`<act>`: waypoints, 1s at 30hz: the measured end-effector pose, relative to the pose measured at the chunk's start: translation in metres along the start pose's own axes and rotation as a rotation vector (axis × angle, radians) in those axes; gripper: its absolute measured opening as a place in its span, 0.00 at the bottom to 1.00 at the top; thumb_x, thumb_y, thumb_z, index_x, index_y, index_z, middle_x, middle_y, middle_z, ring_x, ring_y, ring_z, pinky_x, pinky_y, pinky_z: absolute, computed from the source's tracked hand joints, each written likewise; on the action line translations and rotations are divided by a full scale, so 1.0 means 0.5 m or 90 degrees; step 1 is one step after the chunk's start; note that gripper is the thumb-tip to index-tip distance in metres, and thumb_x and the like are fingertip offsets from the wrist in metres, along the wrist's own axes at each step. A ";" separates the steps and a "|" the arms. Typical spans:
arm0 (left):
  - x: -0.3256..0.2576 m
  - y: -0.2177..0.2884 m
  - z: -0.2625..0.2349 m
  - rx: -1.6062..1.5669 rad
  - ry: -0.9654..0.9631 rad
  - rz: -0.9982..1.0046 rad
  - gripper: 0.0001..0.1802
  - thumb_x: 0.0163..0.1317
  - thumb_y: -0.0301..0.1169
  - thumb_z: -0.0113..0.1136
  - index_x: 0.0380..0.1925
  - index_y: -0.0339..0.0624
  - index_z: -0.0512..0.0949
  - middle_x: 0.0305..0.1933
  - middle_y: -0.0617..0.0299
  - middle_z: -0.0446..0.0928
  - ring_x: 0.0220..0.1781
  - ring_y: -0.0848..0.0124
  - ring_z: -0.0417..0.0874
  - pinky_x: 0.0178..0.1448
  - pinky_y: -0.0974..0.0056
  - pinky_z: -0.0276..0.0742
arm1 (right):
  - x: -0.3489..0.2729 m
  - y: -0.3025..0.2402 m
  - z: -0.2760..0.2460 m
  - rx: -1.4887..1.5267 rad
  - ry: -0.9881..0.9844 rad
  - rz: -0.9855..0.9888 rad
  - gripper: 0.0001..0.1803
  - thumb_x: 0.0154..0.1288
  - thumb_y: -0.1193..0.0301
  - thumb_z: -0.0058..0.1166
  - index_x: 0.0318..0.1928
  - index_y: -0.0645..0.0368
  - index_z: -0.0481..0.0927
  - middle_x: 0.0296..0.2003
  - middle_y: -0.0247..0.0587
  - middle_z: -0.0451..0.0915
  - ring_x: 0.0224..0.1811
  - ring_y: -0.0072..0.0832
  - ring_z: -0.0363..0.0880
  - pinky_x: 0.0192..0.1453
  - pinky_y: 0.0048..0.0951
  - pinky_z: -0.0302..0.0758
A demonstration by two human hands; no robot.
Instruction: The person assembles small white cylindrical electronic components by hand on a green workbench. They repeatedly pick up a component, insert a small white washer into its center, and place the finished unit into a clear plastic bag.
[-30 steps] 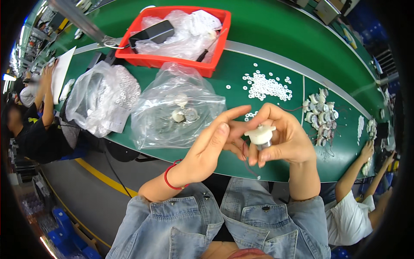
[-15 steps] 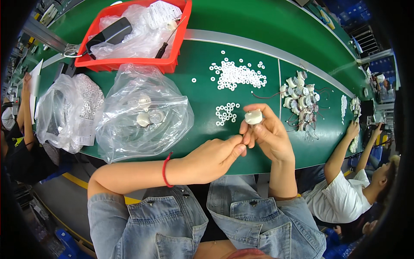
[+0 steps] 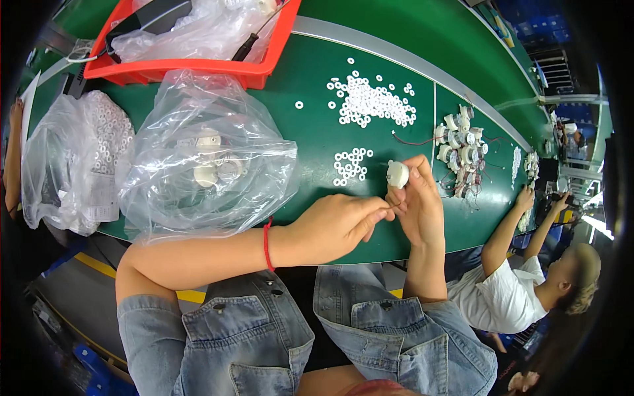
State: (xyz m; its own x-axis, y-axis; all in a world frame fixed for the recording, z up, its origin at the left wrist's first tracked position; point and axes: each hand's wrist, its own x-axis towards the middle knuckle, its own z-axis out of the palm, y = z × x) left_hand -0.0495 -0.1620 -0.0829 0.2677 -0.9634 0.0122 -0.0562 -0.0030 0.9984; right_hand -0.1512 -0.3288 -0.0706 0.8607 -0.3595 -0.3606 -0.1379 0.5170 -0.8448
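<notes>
White round part (image 3: 397, 174) is sitting pinched in the right hand (image 3: 420, 210) just beside the small cluster of white rings (image 3: 350, 165); the left hand (image 3: 333, 226) is pressing its narrowed fingertips against it. A slip could be dropping it among those rings.

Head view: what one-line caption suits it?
Right hand holds a small white round part over the green table; left hand pinches beside it.
</notes>
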 end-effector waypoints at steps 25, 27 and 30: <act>0.002 -0.027 -0.001 0.044 0.080 0.073 0.13 0.74 0.34 0.47 0.43 0.40 0.79 0.25 0.56 0.80 0.27 0.60 0.83 0.33 0.57 0.76 | 0.024 0.023 0.034 -0.860 0.230 -0.360 0.08 0.66 0.72 0.60 0.37 0.62 0.75 0.21 0.40 0.74 0.18 0.23 0.70 0.22 0.28 0.66; 0.002 -0.035 0.003 0.142 0.070 0.066 0.12 0.73 0.35 0.48 0.42 0.40 0.79 0.27 0.54 0.82 0.28 0.56 0.84 0.34 0.55 0.77 | 0.016 0.021 0.038 -0.930 0.189 -0.348 0.10 0.65 0.73 0.60 0.41 0.63 0.74 0.30 0.48 0.78 0.22 0.38 0.75 0.26 0.36 0.71; 0.002 -0.020 -0.006 0.213 0.034 0.057 0.12 0.71 0.36 0.51 0.39 0.41 0.80 0.30 0.53 0.83 0.30 0.53 0.84 0.34 0.52 0.78 | 0.006 0.015 0.036 -0.960 0.113 -0.363 0.14 0.65 0.74 0.59 0.47 0.63 0.70 0.36 0.51 0.76 0.28 0.48 0.78 0.29 0.43 0.73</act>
State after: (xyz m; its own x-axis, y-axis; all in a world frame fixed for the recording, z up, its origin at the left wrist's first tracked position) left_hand -0.0457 -0.1618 -0.0926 0.2969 -0.9485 0.1105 -0.3917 -0.0154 0.9200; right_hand -0.1409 -0.3119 -0.0708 0.9160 -0.3634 0.1702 -0.2597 -0.8602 -0.4388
